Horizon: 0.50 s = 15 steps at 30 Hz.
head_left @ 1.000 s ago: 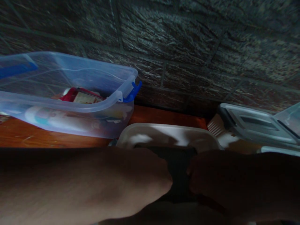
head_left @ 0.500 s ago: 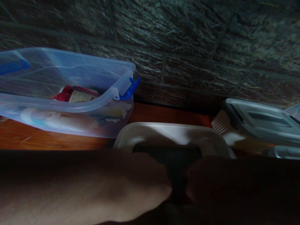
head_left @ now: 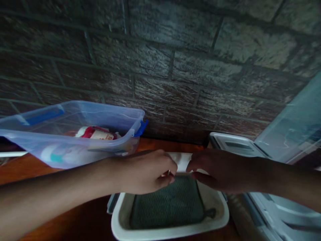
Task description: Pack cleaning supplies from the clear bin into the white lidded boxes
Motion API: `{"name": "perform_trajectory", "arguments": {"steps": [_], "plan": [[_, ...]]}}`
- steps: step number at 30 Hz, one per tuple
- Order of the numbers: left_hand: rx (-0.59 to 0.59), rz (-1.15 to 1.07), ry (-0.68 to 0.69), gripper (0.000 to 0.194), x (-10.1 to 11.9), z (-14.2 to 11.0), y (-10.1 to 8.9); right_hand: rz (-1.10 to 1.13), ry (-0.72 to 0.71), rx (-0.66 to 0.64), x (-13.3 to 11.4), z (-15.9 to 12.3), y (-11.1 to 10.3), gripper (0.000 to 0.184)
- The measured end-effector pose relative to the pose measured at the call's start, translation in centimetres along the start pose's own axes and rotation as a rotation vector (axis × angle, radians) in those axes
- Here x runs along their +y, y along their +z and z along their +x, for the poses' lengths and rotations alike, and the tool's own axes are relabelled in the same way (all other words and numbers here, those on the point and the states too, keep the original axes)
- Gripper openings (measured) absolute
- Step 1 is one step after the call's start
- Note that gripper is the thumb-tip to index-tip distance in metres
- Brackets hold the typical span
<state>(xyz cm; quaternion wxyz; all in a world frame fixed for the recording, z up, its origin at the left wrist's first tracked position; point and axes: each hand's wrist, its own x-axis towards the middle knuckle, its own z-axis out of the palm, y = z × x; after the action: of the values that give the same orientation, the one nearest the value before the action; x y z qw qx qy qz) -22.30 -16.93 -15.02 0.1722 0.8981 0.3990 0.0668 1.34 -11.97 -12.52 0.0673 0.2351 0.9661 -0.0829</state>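
A cream rectangular tub (head_left: 170, 233) with rounded corners stands low in front of me. Inside lies a dark grey-green textured sheet or block (head_left: 170, 204), with a small dark knob at its right corner. My left hand (head_left: 152, 172) is over the far left part of the tub, its fingers curled in and the thumb close to them; anything small between them is too unclear to name. Across from it, my right hand (head_left: 210, 170) hangs over the far right part, fingers bent, thumb apart, nothing visible in it. The tub's far rim shows between the two hands.
To the left sits a clear plastic box (head_left: 85, 147) with blue latches, holding a red-and-white labelled package (head_left: 99, 133) and other items. Lidded containers (head_left: 238, 144) stand at the right. A stone-block wall (head_left: 155, 67) rises behind, above a reddish-brown wooden surface (head_left: 160, 144).
My view has pulled back and up, so more of the wall and the tub's interior shows. Both hands, earlier close and dark in front, now appear smaller over the tub's far side.
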Motion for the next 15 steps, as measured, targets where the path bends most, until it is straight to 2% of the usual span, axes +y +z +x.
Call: {"name": "perform_trajectory", "arguments": {"steps": [7, 12, 15], "plan": [[0.12, 0.107, -0.015, 0.014, 1.0, -1.3, -0.4, 0.013, 0.005, 0.128, 0.1, -1.6, 1.0, 0.026], [0.178, 0.213, -0.089, 0.016, 1.9, -2.2, -1.0, -0.006, 0.167, 0.306, 0.2, -1.3, 3.1, 0.038], [0.242, 0.224, -0.119, 0.019, 2.4, -2.9, -1.0, -0.026, 0.194, 0.349, 0.3, -1.3, 4.3, 0.045]]}}
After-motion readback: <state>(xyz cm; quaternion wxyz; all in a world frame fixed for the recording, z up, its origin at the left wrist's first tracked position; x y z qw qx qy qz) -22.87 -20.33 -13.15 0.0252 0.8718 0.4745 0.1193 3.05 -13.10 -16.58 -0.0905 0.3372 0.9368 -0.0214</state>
